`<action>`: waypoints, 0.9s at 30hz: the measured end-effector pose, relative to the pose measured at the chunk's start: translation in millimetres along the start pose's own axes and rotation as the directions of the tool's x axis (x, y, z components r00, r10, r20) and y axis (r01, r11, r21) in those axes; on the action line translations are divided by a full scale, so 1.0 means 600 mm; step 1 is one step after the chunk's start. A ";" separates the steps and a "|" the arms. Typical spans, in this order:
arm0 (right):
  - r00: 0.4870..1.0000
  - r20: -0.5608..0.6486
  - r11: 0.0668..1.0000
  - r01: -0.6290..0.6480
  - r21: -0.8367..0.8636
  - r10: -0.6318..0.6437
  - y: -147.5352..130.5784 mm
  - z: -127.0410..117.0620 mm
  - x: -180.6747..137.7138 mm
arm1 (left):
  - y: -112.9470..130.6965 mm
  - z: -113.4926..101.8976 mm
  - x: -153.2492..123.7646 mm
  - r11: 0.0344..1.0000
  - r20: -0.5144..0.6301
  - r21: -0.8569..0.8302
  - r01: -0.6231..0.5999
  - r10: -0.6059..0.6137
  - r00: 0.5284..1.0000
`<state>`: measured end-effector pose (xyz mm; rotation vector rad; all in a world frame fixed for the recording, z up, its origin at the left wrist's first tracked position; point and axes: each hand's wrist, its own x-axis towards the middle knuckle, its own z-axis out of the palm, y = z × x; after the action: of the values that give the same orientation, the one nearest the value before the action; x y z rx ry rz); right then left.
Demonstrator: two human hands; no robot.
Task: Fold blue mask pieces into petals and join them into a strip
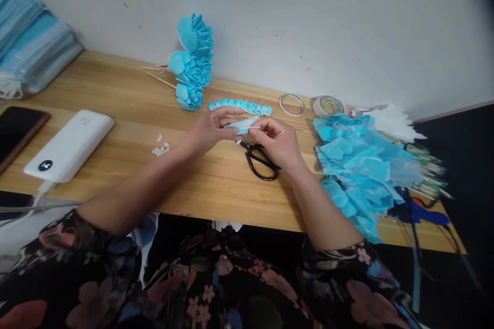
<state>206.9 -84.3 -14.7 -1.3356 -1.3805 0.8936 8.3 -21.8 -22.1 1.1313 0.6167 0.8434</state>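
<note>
Between my two hands is a small piece of pale blue fabric (244,124), folded to a pointed shape. My left hand (210,131) pinches its left end between thumb and fingers. At the right end, the thumb and fingertips of my right hand (280,141) close on it. Black-handled scissors (262,162) lie on the wooden table just under my right hand, their blades partly hidden. Behind my hands stretches a row of small blue folded petals (239,106). Farther back, blue handmade flowers (193,69) on thin sticks lean near the wall.
White scraps (161,148) lie left of my hands. A white power bank (71,145), a dark phone (21,133) and stacked blue masks (34,41) are at the left. Two tape rolls (328,106), crumpled blue fabric (358,164) and a blue-handled tool (428,213) are at the right.
</note>
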 end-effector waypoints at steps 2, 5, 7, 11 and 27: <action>1.000 0.010 0.996 -0.009 0.084 0.008 0.006 -0.001 0.004 | 0.000 0.002 0.001 0.999 -0.024 0.038 -0.020 0.021 0.999; 0.998 0.061 0.980 -0.040 0.197 0.028 0.014 -0.003 0.008 | 0.000 0.004 0.000 0.995 -0.036 0.087 -0.043 0.047 0.998; 0.991 0.126 0.970 -0.078 0.230 0.050 0.016 -0.005 0.008 | -0.002 0.004 0.000 0.992 -0.036 0.110 -0.066 0.070 0.997; 0.975 0.203 0.963 -0.138 0.230 0.091 0.012 -0.006 0.005 | -0.008 0.004 0.002 0.982 -0.023 0.151 -0.116 0.121 0.992; 0.990 0.032 0.880 -0.134 0.455 0.135 0.001 0.010 0.000 | -0.001 0.017 -0.012 0.992 0.053 -0.107 0.069 -0.064 0.997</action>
<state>201.3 -83.5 -17.1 -1.0703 -0.9969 1.2253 12.2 -33.1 -19.2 1.0246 0.5584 0.7804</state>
